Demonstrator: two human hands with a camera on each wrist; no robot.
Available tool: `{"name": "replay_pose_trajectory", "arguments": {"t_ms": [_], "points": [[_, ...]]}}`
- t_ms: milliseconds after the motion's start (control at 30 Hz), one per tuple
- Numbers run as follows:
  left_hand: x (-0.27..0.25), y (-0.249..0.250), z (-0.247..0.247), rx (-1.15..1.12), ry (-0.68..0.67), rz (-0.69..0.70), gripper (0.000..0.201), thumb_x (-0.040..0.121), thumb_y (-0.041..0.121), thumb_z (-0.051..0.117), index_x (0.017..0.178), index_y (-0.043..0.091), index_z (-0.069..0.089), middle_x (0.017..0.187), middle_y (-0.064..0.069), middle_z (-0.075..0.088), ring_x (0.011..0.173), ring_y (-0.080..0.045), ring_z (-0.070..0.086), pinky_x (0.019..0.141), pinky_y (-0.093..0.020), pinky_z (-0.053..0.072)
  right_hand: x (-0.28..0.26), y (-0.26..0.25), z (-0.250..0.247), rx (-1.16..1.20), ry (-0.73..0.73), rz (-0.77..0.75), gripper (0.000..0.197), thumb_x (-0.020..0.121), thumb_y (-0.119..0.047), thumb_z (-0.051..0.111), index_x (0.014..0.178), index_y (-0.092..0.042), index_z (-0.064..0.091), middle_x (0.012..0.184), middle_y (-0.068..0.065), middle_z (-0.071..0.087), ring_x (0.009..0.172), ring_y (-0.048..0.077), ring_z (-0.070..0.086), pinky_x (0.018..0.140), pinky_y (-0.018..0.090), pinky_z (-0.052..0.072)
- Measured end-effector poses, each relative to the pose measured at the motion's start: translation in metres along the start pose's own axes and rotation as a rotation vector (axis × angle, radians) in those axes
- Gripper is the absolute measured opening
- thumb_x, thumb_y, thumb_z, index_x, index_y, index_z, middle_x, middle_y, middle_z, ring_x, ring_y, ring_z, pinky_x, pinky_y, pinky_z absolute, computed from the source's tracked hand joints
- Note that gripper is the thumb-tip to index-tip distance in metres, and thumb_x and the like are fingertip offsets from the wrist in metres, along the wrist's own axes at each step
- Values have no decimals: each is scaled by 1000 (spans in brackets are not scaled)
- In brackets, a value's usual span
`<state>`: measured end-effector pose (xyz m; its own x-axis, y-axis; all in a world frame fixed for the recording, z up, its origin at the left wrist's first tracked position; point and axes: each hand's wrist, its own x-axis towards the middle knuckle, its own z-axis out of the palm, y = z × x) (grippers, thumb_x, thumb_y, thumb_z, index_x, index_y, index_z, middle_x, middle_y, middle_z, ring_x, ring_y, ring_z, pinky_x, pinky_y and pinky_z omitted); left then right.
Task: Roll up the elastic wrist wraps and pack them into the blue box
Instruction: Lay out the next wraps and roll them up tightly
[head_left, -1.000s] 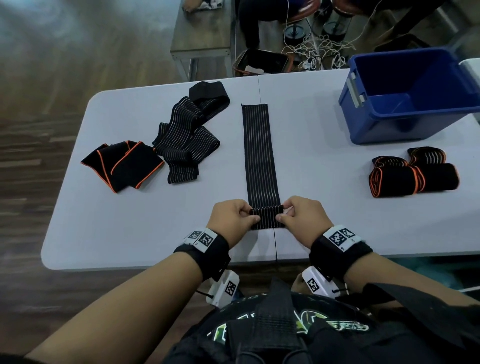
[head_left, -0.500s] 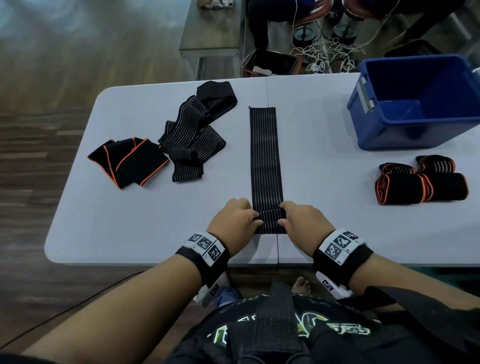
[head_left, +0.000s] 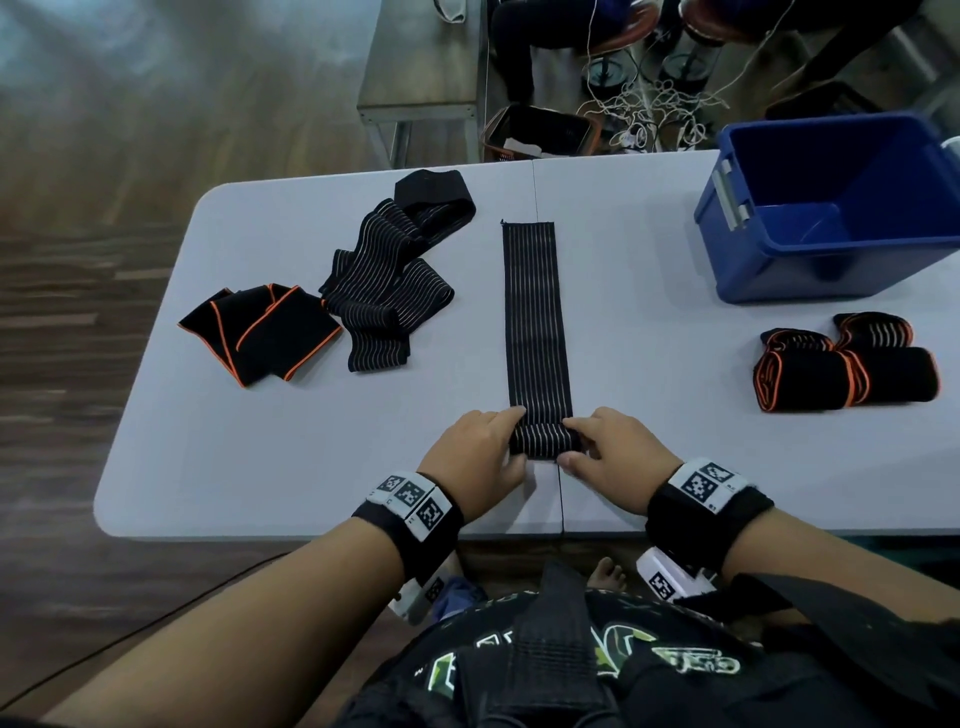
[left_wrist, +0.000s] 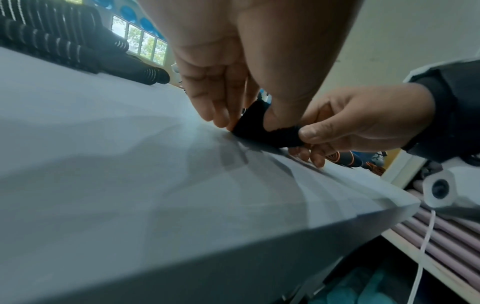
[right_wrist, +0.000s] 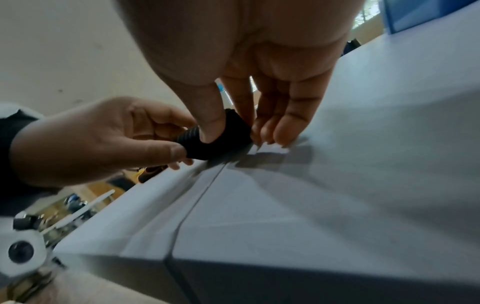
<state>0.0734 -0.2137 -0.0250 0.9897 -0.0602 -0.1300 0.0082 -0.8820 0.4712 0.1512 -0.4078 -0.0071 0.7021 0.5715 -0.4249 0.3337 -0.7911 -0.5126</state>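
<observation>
A long black striped wrist wrap (head_left: 535, 312) lies flat down the middle of the white table (head_left: 260, 467), its near end turned into a small roll (head_left: 543, 441). My left hand (head_left: 480, 457) pinches the roll's left end (left_wrist: 249, 123) between thumb and fingers. My right hand (head_left: 613, 454) pinches its right end (right_wrist: 223, 135) the same way. The blue box (head_left: 831, 208) stands at the back right, nothing visible inside. Rolled wraps with orange edging (head_left: 841, 374) lie in front of it.
A loose pile of striped wraps (head_left: 395, 270) and folded black wraps with orange trim (head_left: 260, 332) lie at the left. Beyond the table's far edge are a bench (head_left: 426, 62), a bin (head_left: 540, 135) and tangled cables (head_left: 654, 114).
The roll at the wrap's near end has grown thicker and moved slightly away from me. Both hands stayed on its ends, turning it forward.
</observation>
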Motion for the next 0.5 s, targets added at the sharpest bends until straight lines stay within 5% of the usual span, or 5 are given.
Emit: {"name": "replay_pose_trajectory", "arguments": {"t_ms": [100, 233, 333, 500], "points": [[4, 4, -7, -145, 0, -134, 49, 92, 32, 63, 138, 20, 49, 108, 1, 71, 95, -18, 65, 87, -36, 53, 1, -1, -3, 55, 25, 28, 26, 97, -37, 55, 104, -16, 69, 90, 3, 58, 85, 20, 57, 76, 32, 45], [8, 5, -11, -351, 25, -297, 44, 95, 28, 65, 135, 21, 50, 89, 8, 71, 84, -8, 64, 83, -27, 52, 8, 0, -1, 112, 91, 130, 32, 99, -36, 52, 70, -22, 57, 70, -5, 57, 68, 13, 53, 57, 24, 34], [15, 2, -9, -423, 45, -404, 36, 95, 28, 66, 128, 22, 53, 83, 6, 72, 86, -7, 65, 79, -25, 49, 10, 4, 1, 188, 140, 207, 27, 97, -27, 57, 76, -13, 66, 72, 0, 63, 76, 21, 62, 66, 29, 44], [24, -1, -7, -521, 59, -512, 23, 91, 30, 71, 109, 25, 56, 79, 5, 74, 82, -11, 69, 83, -37, 57, 17, 7, 1, 293, 172, 258, 31, 94, -27, 60, 71, -8, 70, 70, 6, 70, 73, 26, 68, 79, 39, 57]]}}
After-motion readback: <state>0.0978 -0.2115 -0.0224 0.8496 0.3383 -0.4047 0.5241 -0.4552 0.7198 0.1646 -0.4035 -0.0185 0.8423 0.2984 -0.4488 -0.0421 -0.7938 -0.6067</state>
